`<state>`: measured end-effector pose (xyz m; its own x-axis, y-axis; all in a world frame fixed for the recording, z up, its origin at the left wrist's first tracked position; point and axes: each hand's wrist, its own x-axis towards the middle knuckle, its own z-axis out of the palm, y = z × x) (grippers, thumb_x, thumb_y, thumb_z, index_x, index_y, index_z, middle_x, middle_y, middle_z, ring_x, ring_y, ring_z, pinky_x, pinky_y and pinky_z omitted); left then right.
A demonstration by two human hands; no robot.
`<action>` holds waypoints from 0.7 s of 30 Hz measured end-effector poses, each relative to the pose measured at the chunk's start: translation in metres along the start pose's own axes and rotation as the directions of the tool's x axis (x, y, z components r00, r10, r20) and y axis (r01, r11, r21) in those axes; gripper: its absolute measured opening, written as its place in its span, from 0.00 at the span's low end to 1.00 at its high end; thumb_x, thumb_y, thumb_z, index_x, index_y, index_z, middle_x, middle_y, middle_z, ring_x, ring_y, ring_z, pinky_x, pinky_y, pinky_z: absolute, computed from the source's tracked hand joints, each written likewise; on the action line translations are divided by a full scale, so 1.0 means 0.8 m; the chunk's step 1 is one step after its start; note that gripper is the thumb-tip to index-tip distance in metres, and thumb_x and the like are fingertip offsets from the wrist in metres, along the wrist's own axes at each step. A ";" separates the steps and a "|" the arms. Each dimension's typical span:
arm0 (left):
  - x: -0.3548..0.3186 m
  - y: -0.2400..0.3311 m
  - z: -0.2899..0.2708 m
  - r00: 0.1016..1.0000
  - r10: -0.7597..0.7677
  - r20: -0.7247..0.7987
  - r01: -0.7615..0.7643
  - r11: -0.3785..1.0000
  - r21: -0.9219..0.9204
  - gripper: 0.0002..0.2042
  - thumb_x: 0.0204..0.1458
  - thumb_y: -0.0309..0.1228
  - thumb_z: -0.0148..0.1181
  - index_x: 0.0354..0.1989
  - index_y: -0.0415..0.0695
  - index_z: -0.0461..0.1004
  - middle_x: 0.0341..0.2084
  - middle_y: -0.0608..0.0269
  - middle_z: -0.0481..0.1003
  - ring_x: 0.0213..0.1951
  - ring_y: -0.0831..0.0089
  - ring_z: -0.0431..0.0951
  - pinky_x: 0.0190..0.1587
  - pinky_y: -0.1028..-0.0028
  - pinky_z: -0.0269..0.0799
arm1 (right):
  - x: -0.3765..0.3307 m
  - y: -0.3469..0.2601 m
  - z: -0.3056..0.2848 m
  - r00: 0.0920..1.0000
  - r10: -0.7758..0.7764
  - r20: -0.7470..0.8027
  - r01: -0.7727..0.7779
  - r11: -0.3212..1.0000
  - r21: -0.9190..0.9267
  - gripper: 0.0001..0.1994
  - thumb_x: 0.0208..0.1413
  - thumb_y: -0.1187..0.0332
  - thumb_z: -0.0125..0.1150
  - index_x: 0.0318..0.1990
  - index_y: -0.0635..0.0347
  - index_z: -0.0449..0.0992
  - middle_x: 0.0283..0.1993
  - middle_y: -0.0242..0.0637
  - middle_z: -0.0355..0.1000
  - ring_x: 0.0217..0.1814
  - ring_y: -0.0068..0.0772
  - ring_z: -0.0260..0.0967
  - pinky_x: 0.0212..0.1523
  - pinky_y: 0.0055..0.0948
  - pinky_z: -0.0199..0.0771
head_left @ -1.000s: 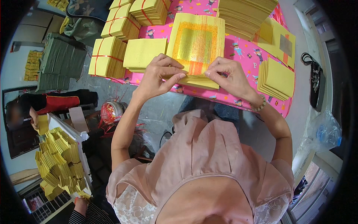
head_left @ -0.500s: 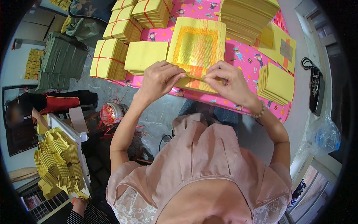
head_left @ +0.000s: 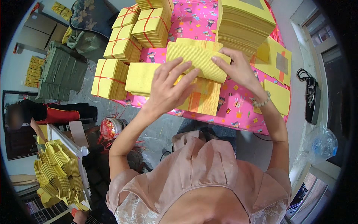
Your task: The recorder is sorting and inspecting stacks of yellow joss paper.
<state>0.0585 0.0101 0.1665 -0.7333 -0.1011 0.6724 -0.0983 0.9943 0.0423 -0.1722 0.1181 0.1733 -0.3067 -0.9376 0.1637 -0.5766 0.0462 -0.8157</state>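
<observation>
Yellow paper wad [head_left: 197, 59]: thick slab of yellow sheets, lifted off the table and tilted, held between both hands above the gold-printed sheets [head_left: 203, 99].
Left hand [head_left: 169, 87]: fingers spread wide, pressed flat on the wad's near face, so it's more steadying than pinching.
Right hand [head_left: 236, 67]: closed on the wad's right end, fingertips on top; beaded bracelet [head_left: 261, 102] on the wrist.
Table [head_left: 238, 119]: pink patterned cover, pretty crowded.
Left side: flat yellow stack [head_left: 140, 78] just beside the left hand, red-tied bundles [head_left: 123, 44] further out.
Back right: tall yellow pile [head_left: 244, 20] just behind the right hand.
</observation>
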 end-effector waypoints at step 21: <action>0.022 -0.025 0.062 0.866 -0.163 0.474 0.208 0.977 -0.043 0.37 0.55 0.59 0.52 0.70 0.54 0.56 0.66 0.39 0.54 0.67 0.39 0.52 0.68 0.48 0.47 | 0.107 0.040 0.018 0.981 -0.169 0.093 0.192 0.896 -0.400 0.15 0.63 0.63 0.53 0.44 0.69 0.76 0.42 0.53 0.75 0.46 0.56 0.72 0.48 0.47 0.71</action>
<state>0.0144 -0.0134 0.1407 -0.9373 -0.2661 0.2251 -0.2192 0.9522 0.2129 -0.2063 0.0342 0.1533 -0.1334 -0.9598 0.2470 -0.8788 -0.0007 -0.4772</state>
